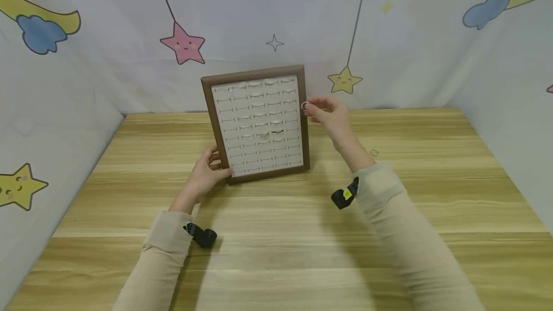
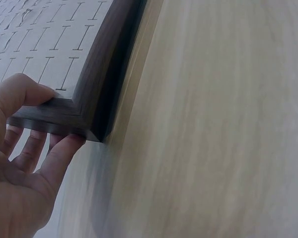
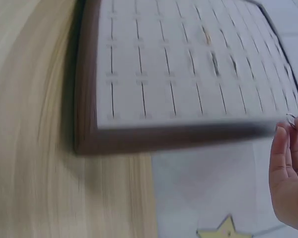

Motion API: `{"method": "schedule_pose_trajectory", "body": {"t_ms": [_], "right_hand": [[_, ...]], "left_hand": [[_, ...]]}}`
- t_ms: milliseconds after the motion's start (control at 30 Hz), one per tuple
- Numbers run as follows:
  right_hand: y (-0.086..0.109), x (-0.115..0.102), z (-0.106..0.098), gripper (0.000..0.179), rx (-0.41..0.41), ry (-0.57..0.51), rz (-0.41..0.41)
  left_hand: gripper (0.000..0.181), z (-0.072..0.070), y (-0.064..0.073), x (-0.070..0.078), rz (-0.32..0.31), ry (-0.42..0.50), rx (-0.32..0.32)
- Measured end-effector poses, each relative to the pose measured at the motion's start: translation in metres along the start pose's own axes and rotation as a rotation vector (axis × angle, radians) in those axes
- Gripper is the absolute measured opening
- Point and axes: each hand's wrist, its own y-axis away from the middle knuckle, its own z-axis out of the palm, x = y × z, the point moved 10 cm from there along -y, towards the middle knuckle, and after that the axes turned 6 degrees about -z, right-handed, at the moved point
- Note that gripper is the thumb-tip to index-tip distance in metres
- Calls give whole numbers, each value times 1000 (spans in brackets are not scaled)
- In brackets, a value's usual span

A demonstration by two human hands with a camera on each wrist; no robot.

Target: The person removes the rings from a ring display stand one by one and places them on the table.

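A ring display board (image 1: pixel 259 157) with a brown frame and a pale slotted face leans upright near the back of the table. Rings sit in several of its slots, mostly in the upper and middle rows. My left hand (image 1: pixel 203 174) grips the frame's lower left corner, thumb on the front and fingers behind, as the left wrist view also shows (image 2: pixel 25 163). Beside the upper right edge of the frame, my right hand (image 1: pixel 332 118) pinches a ring (image 1: pixel 305 105) between thumb and fingertips. In the right wrist view that ring (image 3: pixel 291 120) appears close to the board's edge.
Loose rings (image 1: pixel 374 152) lie on the wooden table (image 1: pixel 268 244) right of the board, partly behind the right forearm. A white curtain (image 1: pixel 242 23) with stars and moons hangs behind the table. A black camera is strapped to each wrist.
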Motion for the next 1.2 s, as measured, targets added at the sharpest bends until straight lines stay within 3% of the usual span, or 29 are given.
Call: {"method": "schedule_pose_trajectory", "body": {"t_ms": [133,300,433,700,933,1200], "right_hand": [[1,13,-38,32,61,1,71],[8,32,-81,11,112,-71,151],[16,51,-109,11,121,-93,199],[31,82,-146,44,71,213,267],[38,105,-165,42,32,398,350],[45,119,-173,39,-48,481,373]], "left_hand": [[76,1,0,0,0,5,-7],[76,0,0,0,7,-2,-1],[76,0,0,0,5,-6,1],[75,0,0,1,4,-8,13],[76,-1,0,0,-5,-16,18],[77,-1,-1,-1,-4,-23,16]]}}
